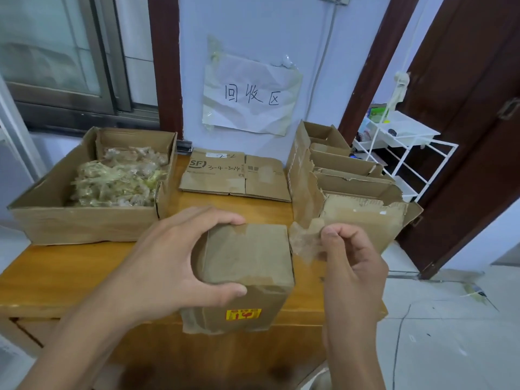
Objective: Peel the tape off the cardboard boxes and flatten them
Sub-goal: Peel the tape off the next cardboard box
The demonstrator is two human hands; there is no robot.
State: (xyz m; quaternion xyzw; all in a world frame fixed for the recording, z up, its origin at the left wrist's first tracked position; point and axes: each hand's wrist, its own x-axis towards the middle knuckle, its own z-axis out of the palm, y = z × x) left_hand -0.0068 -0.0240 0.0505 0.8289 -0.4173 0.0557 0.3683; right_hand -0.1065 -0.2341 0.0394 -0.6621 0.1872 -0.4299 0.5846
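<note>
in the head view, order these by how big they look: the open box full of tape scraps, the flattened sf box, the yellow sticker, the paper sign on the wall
1. Open box of tape scraps, clearly largest.
2 and 3. Paper sign and flattened SF box look about alike; the sign hangs farther back, so no ranking.
4. Yellow sticker, smallest, though nearest.

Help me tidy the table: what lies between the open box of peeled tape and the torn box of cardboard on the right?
In the head view, a flattened SF box lies on the bare wooden table between them.
</note>
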